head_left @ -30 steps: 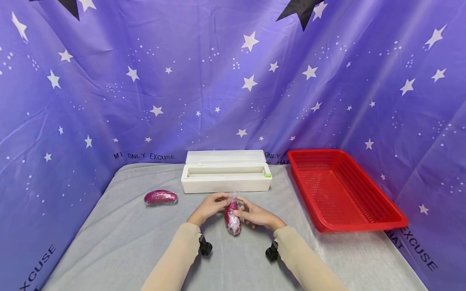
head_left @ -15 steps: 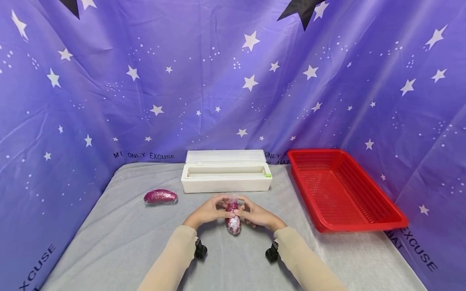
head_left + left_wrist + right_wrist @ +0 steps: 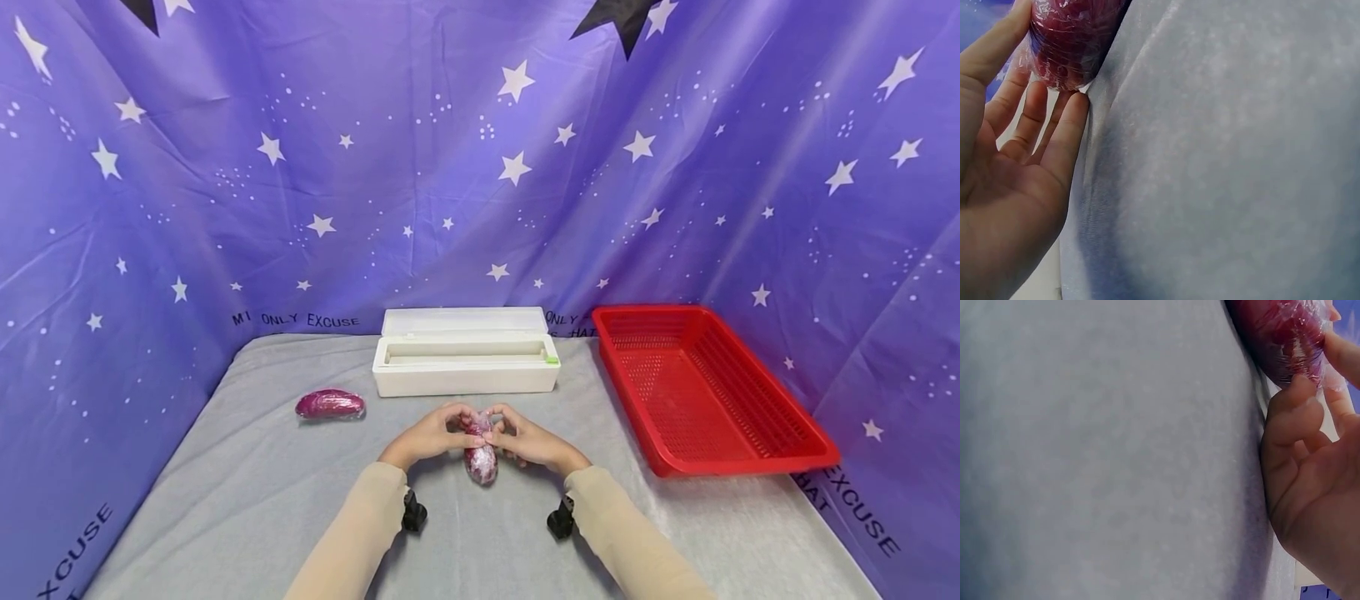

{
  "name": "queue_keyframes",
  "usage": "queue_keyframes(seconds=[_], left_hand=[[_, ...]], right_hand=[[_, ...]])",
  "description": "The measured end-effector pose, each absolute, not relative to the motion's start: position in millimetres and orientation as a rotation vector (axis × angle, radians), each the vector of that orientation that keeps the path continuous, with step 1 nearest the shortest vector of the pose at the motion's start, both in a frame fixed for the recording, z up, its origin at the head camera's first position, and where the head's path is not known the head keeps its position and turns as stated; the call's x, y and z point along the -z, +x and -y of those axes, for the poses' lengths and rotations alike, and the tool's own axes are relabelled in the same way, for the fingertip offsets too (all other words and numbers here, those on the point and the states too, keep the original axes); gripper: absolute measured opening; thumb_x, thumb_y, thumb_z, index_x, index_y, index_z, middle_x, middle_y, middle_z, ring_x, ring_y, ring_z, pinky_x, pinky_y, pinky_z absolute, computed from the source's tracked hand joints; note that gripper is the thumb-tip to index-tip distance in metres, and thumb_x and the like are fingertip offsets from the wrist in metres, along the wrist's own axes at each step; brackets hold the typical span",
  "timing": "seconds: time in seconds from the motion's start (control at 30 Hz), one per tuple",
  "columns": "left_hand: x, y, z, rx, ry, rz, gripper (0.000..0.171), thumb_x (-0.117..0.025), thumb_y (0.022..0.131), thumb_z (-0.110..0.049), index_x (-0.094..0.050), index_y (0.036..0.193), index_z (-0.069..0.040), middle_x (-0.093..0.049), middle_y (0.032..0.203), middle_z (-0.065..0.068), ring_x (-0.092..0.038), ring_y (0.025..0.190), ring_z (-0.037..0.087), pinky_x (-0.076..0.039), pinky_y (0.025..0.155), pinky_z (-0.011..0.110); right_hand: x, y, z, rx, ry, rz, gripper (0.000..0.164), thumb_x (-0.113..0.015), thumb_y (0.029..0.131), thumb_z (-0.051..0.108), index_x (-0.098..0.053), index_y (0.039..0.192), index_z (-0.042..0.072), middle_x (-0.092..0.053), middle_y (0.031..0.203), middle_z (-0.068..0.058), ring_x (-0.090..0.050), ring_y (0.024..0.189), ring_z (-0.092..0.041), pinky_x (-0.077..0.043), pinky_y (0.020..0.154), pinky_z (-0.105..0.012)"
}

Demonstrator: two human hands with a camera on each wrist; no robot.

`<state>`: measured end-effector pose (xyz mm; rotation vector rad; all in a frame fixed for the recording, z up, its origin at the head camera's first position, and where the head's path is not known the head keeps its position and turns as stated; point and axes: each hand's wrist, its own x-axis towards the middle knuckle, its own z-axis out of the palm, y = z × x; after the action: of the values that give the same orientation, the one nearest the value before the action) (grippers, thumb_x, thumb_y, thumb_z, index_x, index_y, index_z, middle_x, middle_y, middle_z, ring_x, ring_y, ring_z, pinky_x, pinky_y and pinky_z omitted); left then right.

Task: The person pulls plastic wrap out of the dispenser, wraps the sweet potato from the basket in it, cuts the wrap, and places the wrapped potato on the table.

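A plump, elongated purple-red vegetable (image 3: 481, 463) wrapped in clear cling film lies on the grey cloth in front of me, pointing away; its exact kind is hard to tell. My left hand (image 3: 433, 432) holds its far part from the left, thumb on top and fingers round the far end. From the other side my right hand (image 3: 531, 439) grips it the same way, the two thumbs nearly meeting. In the left wrist view the film-covered end (image 3: 1072, 47) shows beside the fingers. Creased film covers the end (image 3: 1288, 337) in the right wrist view.
A second wrapped purple-red vegetable (image 3: 331, 405) lies to the left. Behind my hands stands a white cling film dispenser box (image 3: 465, 382), lid raised. A red perforated basket (image 3: 738, 467) stands at the right. A purple starry curtain (image 3: 450, 183) encloses the table.
My left thumb has come down onto the vegetable's top, and the left hand has shifted slightly nearer. The film at the far end is now folded down over it. My right hand stays almost still.
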<state>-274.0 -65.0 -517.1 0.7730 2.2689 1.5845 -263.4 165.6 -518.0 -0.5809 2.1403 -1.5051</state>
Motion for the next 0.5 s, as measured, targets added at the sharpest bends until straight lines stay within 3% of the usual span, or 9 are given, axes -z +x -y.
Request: queue_keyframes(seconds=[0.33,0.5], left_hand=[[517.2,-274.8,71.1,-1.498,0.821,-2.345,0.018,-0.079,0.088,-0.023,-0.066,0.094,-0.011,-0.06,0.104,0.004,-0.054,0.101,0.021,-0.044,0.092,0.044],[518.2,-275.3,73.2,-1.462,0.826,-2.368,0.02,-0.079,0.087,-0.028,-0.065,0.088,-0.014,-0.057,0.102,0.002,-0.052,0.098,0.019,-0.043,0.088,0.038]], right_hand=[[519.5,-260.6,-162.6,1.513,-0.58,-2.169,0.027,-0.058,0.103,0.025,-0.055,0.126,0.011,-0.056,0.094,-0.005,-0.053,0.074,-0.017,-0.044,0.048,-0.025],[519.8,-260.0,-163.3,1.511,-0.566,-2.153,0.028,-0.058,0.103,0.029,-0.058,0.125,0.011,-0.06,0.106,-0.006,-0.058,0.082,-0.02,-0.05,0.055,-0.03]])
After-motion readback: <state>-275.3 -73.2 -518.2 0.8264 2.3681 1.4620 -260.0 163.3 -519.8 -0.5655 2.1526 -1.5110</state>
